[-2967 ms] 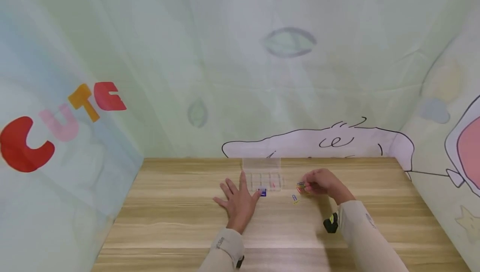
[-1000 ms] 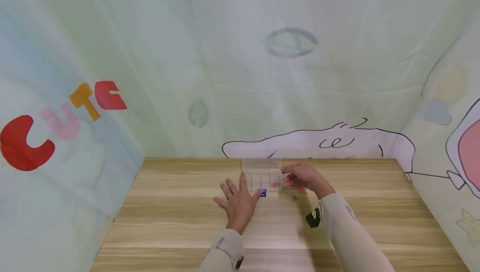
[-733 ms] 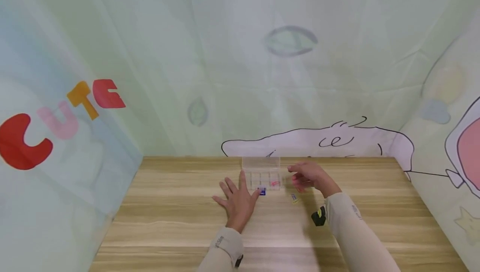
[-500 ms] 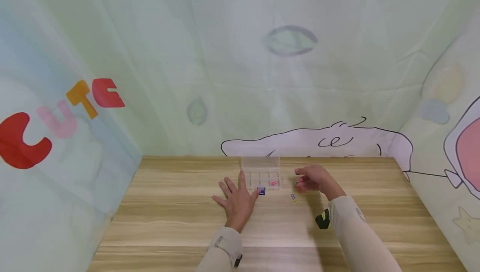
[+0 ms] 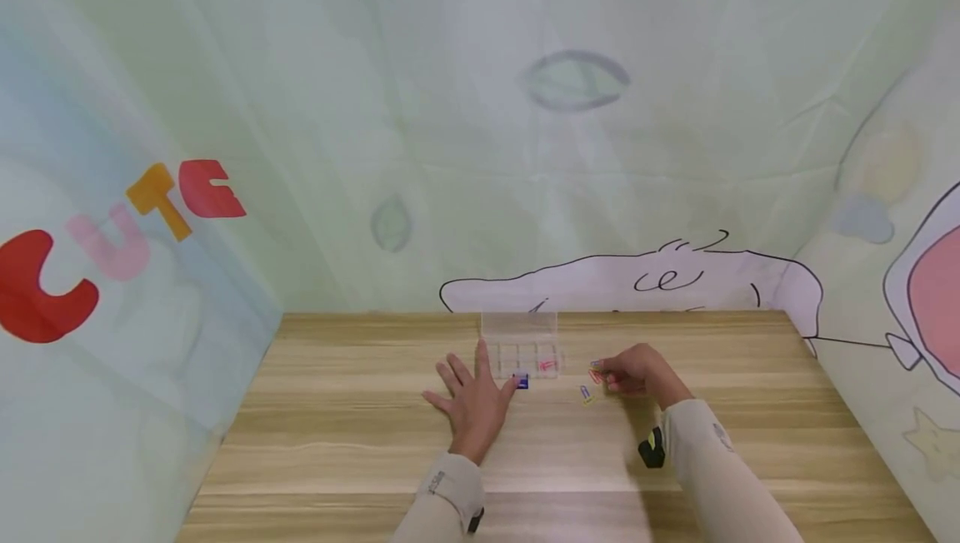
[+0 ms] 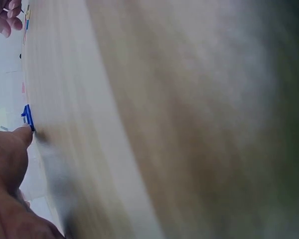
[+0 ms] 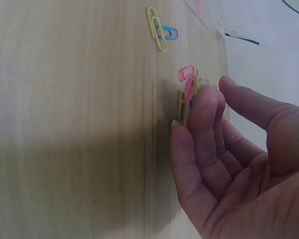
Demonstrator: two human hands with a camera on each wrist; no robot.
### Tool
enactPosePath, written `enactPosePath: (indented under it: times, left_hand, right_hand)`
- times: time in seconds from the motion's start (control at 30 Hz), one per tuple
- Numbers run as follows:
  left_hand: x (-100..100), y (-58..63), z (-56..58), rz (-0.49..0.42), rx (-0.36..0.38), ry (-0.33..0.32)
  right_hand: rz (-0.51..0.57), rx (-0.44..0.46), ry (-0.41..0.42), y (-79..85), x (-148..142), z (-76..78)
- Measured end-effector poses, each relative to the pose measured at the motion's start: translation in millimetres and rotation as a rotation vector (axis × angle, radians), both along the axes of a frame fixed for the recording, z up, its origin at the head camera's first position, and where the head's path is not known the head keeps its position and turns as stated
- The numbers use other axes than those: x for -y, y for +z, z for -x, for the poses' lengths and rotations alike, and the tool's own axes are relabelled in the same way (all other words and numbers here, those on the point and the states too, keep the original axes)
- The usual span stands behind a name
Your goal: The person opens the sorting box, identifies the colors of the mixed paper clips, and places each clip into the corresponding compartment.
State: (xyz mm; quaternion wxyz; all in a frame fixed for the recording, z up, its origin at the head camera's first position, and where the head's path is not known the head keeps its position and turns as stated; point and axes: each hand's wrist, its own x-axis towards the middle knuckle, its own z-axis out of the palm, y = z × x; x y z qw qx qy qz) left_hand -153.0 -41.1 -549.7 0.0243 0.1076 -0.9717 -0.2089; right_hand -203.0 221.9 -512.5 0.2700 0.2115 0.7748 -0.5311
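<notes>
A clear compartment box (image 5: 517, 349) stands near the table's back edge with its lid (image 5: 519, 326) raised. Pinkish-red paper clips (image 5: 548, 366) lie in its front right compartment. My left hand (image 5: 476, 410) rests with spread fingers at the box's left front corner, its thumb touching a small blue piece (image 6: 28, 117) at the front edge. To the right of the box, my right hand (image 7: 234, 144) reaches into a small pile of pink, yellow and blue paper clips (image 7: 187, 84). Its fingers are loosely bent, with the thumb apart from them; they partly hide the pile.
A yellow paper clip (image 7: 156, 29) and a blue paper clip (image 7: 172, 33) lie crossed on the wooden table (image 5: 360, 460), just in front of the pile. A printed cloth backdrop (image 5: 465, 110) rises behind the table and along both sides.
My right hand went left to the box's right end, then came back right to the pile. More pinkish-red clips show in the front right compartment. The left hand stayed in place.
</notes>
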Motion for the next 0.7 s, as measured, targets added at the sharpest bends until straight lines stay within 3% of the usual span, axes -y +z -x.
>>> enactPosePath:
  times: [0.5,0.7]
  left_hand:
    - [-0.1,-1.9,1.6,0.007,-0.007,0.004]
    - [-0.2,-2.8,2.0,0.0,0.004,0.005]
  right_hand:
    - [-0.081,-0.047,-0.016,-11.2,6.1,-1.3]
    - [-0.177,-0.079,0.03,-11.1,9.3,-0.6]
